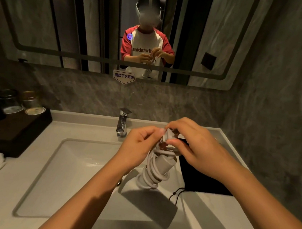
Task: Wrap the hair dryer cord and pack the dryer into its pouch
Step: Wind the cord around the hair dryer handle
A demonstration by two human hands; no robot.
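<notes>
One pale bench carries a sink and, right of it, a black pouch. Above the basin's right edge, the hair dryer hangs, its cord coiled around it. Left hand and right hand fingers pinch the plug.

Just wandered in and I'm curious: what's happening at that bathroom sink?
A person is holding a grey hair dryer over the sink. Its cord is already coiled around the handle, and the left hand and right hand are working together on the cord's end at the top. The black pouch lies on the counter to the right, not yet holding the dryer.
</notes>
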